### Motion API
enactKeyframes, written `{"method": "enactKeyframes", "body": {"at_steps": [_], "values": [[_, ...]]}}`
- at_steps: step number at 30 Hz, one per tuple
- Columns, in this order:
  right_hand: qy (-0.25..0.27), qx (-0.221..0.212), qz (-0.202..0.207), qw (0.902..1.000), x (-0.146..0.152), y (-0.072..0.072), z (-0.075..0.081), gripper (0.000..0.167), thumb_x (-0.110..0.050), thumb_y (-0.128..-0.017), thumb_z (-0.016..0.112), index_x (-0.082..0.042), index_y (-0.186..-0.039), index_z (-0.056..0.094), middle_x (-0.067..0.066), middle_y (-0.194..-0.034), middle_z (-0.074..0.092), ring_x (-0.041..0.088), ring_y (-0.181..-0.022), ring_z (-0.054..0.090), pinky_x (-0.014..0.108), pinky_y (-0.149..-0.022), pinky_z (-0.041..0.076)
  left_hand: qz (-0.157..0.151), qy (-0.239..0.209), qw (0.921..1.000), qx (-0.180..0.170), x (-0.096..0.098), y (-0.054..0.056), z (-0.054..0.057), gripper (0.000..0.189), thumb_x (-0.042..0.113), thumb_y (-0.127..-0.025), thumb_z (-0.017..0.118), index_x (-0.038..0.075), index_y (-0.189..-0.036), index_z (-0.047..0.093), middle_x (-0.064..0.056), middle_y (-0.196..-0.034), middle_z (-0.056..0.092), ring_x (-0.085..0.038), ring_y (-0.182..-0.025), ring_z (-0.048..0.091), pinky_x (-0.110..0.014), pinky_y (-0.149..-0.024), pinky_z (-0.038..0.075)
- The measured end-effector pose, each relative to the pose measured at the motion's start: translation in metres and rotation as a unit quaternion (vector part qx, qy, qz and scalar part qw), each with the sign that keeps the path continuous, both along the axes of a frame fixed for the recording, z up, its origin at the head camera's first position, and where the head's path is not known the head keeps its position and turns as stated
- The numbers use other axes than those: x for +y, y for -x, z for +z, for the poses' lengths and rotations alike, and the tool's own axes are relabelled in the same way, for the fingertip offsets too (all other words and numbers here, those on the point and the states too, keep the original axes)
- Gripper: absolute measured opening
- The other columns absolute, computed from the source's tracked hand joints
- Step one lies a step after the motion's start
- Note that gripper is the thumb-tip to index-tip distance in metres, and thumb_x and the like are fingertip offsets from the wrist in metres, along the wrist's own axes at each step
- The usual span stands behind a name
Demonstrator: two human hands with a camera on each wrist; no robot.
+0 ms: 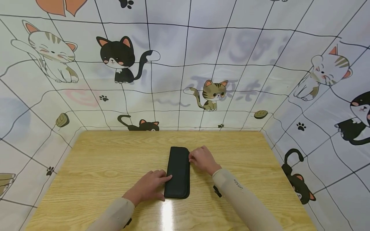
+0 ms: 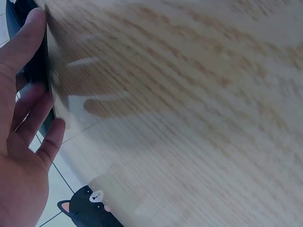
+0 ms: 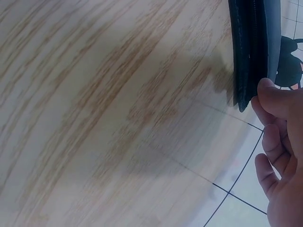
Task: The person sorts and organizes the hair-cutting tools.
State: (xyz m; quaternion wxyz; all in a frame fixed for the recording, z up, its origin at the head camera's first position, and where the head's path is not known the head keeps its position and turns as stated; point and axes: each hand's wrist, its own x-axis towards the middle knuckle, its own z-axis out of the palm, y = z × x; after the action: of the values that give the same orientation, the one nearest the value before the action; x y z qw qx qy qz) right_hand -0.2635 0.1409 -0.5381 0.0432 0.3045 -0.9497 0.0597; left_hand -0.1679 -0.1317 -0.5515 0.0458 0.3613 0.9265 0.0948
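A flat black zippered case [image 1: 177, 173] lies lengthwise on the wooden table, with a rounded corner at its upper right. My left hand [image 1: 148, 186] rests against its left side, one straight finger lying on the top and the thumb beside the lower left corner. In the left wrist view, the left hand [image 2: 26, 109] touches the case's edge [image 2: 40, 66] with fingers spread. At the upper right corner, my right hand [image 1: 203, 158] pinches the zippered edge between thumb and forefinger. The zipper [image 3: 256, 33] runs along the side in the right wrist view; its pull is hidden by the fingertips.
The light wooden table [image 1: 121, 154] extends around the case. A white cloth wall with cartoon cats [image 1: 167, 73] surrounds the back and both sides. Each sleeve carries a dark strap; one buckle [image 1: 217, 191] shows by the right forearm.
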Motion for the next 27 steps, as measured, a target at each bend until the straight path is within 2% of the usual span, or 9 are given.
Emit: {"method": "enactKeyframes", "body": {"at_steps": [4, 6, 14, 20, 27], "values": [[-0.004, 0.006, -0.001, 1.0000, 0.001, 0.000, 0.000, 0.007, -0.029, -0.088, 0.072, -0.023, -0.086, 0.075, -0.008, -0.082, 0.074, 0.009, -0.075, 0.066, 0.037, -0.085, 0.046, -0.008, -0.008, 0.9998, 0.018, 0.000, 0.002, -0.001, 0.088, 0.062, -0.066, 0.077, 0.019, -0.139, 0.056, -0.002, -0.150, 0.046, -0.024, -0.134, 0.047, -0.046, -0.104, 0.045], [-0.008, 0.004, -0.001, 1.0000, 0.001, 0.000, 0.001, 0.008, -0.029, -0.088, 0.072, -0.023, -0.086, 0.075, -0.009, -0.082, 0.074, 0.009, -0.075, 0.066, 0.037, -0.086, 0.046, -0.009, -0.004, 0.9997, 0.020, 0.000, 0.002, -0.001, 0.088, 0.063, -0.066, 0.076, 0.019, -0.139, 0.056, -0.001, -0.153, 0.044, -0.025, -0.138, 0.045, -0.046, -0.107, 0.043], [-0.014, -0.005, 0.007, 0.9999, 0.003, -0.003, -0.001, 0.008, -0.030, -0.089, 0.070, -0.025, -0.086, 0.076, -0.010, -0.083, 0.074, 0.009, -0.075, 0.066, 0.038, -0.087, 0.045, 0.002, 0.002, 0.9997, 0.024, 0.000, 0.000, 0.000, 0.087, 0.066, -0.064, 0.075, 0.022, -0.138, 0.057, 0.002, -0.150, 0.047, -0.022, -0.134, 0.048, -0.046, -0.106, 0.044], [0.004, 0.008, 0.022, 0.9997, 0.004, -0.007, 0.000, 0.006, -0.028, -0.088, 0.072, -0.024, -0.084, 0.076, -0.009, -0.081, 0.074, 0.009, -0.074, 0.066, 0.037, -0.084, 0.045, 0.003, -0.009, 0.9994, 0.034, 0.000, -0.001, 0.000, 0.087, 0.067, -0.063, 0.074, 0.024, -0.137, 0.058, 0.003, -0.149, 0.049, -0.020, -0.131, 0.050, -0.046, -0.102, 0.046], [0.020, -0.003, 0.030, 0.9993, 0.005, -0.010, 0.001, 0.005, -0.024, -0.087, 0.073, -0.022, -0.084, 0.077, -0.008, -0.081, 0.074, 0.010, -0.074, 0.066, 0.038, -0.086, 0.044, 0.007, -0.015, 0.9993, 0.033, 0.000, -0.001, -0.001, 0.087, 0.066, -0.063, 0.075, 0.024, -0.137, 0.058, 0.004, -0.149, 0.049, -0.020, -0.129, 0.051, -0.045, -0.101, 0.046]]}}
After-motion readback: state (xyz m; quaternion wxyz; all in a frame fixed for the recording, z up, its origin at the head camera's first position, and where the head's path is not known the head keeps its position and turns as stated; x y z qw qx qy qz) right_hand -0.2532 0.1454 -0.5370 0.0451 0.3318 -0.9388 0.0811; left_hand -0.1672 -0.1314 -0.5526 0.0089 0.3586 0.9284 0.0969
